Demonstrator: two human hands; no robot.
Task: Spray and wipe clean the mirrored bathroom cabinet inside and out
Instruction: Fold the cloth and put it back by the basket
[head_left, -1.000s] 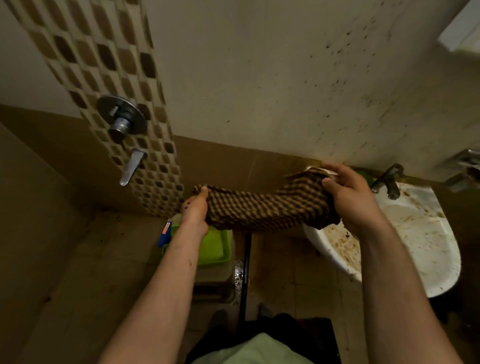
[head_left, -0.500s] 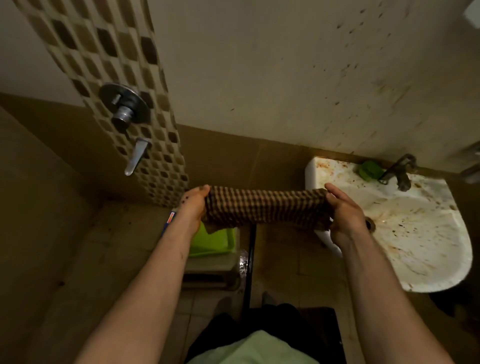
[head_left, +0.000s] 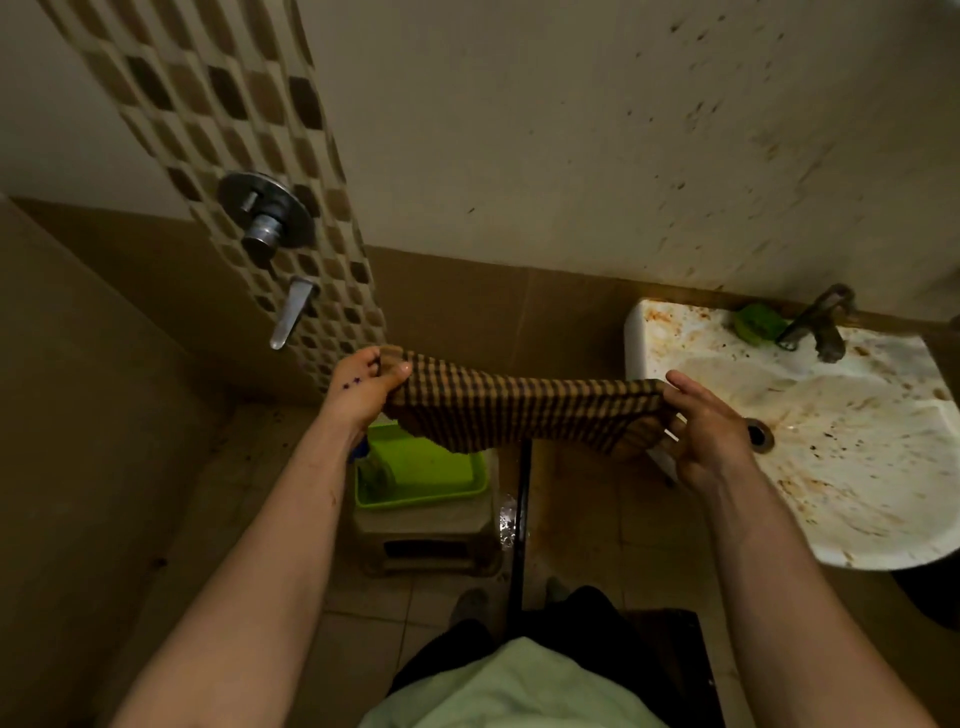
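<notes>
A brown checked cloth (head_left: 524, 410) hangs stretched between my two hands at waist height. My left hand (head_left: 366, 387) pinches its left end and my right hand (head_left: 704, 434) grips its right end, just in front of the sink's left edge. The mirrored cabinet is out of view. No spray bottle can be made out for certain.
A stained white sink (head_left: 852, 447) with a tap (head_left: 826, 325) and a green soap (head_left: 758, 322) is at the right. A green tray (head_left: 431, 473) sits on a stool (head_left: 431, 540) below the cloth. A shower valve (head_left: 265, 218) and lever (head_left: 291, 317) stick out of the tiled wall at the left.
Both hands have lowered with the cloth and spread it flatter. The view has tilted down and left, so more of the sink shows.
</notes>
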